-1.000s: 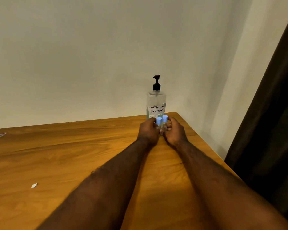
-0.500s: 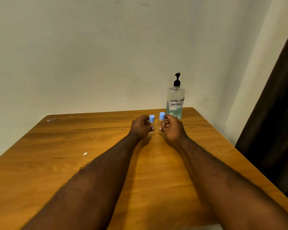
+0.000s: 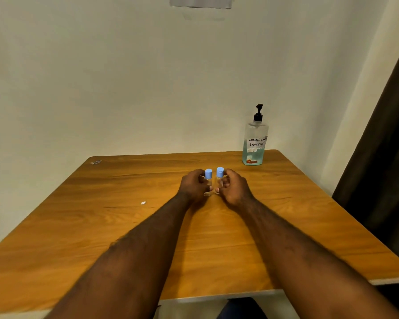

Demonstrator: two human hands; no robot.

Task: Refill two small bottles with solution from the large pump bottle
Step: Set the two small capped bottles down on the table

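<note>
1. Head view: two bare forearms reach from the near edge across the desk (image 3: 101, 226) toward its middle.
2. At the middle, the left hand (image 3: 192, 186) curls round the left bottle (image 3: 208, 181) and the right hand (image 3: 236, 188) round the right bottle (image 3: 219, 180). Both small clear bottles are upright and just beside each other. I cannot tell whether their bases touch the wood.
3. Blue caps (image 3: 208, 174) sit on both, so no refilling has begun; this looks like the set-up step.
4. A pump bottle (image 3: 255, 143) stands at the far right corner, well apart, with bluish liquid low in it.
5. The next move likely calls for uncapping one bottle and bringing it and the pump spout together, so one hand must let go.
</note>
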